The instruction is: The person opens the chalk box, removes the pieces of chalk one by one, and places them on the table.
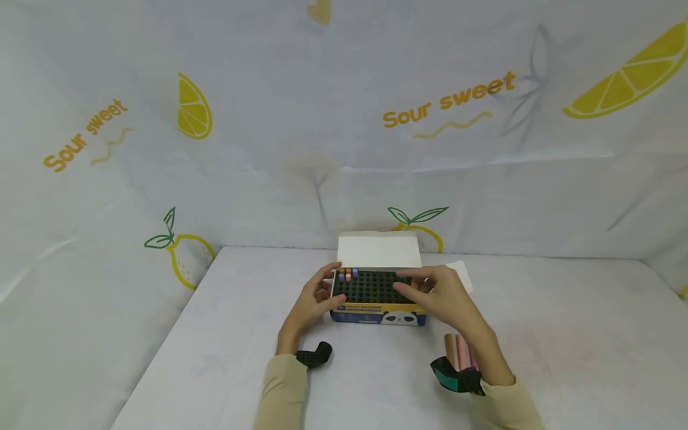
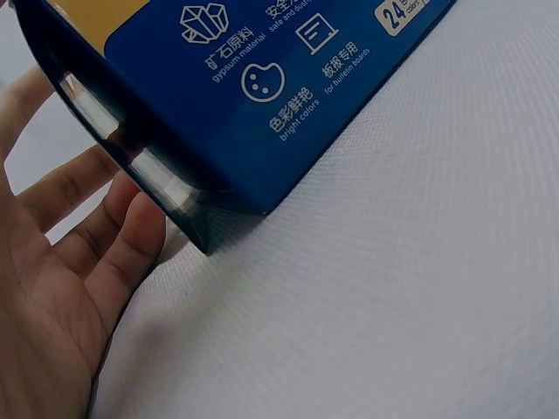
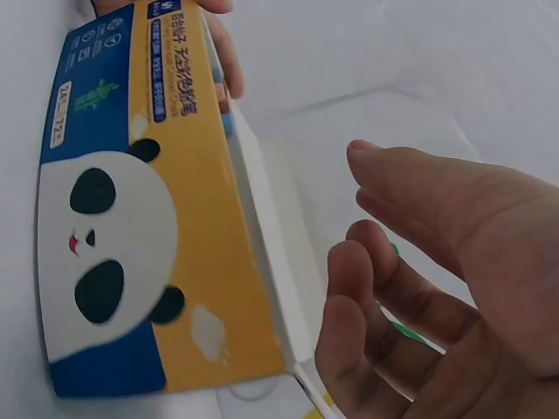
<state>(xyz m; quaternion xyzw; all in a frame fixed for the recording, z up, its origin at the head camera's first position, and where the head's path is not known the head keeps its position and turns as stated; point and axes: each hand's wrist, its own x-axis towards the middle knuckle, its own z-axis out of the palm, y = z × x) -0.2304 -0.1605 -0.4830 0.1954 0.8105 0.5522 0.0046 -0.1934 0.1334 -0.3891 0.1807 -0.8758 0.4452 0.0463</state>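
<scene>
A chalk box (image 1: 359, 315) in blue and yellow with a panda on its front stands on the table, its white lid (image 1: 379, 249) raised at the back. Inside is a black holder with rows of holes (image 1: 376, 291). Several coloured chalk sticks (image 1: 348, 273) stand in its left corner. My left hand (image 1: 316, 298) grips the left end of the box, thumb at the front edge and fingers round the side and back. My right hand (image 1: 438, 292) hovers over the box's right end, thumb and forefinger apart. Nothing shows between its fingers in the right wrist view.
Brown and pink chalk sticks (image 1: 460, 349) lie on the table by my right wrist, partly hidden by the wrist camera (image 1: 457, 377). A white card-like piece (image 1: 461, 276) lies behind my right hand. A lemon-printed cloth (image 1: 301, 131) hangs behind the white table (image 1: 564, 328).
</scene>
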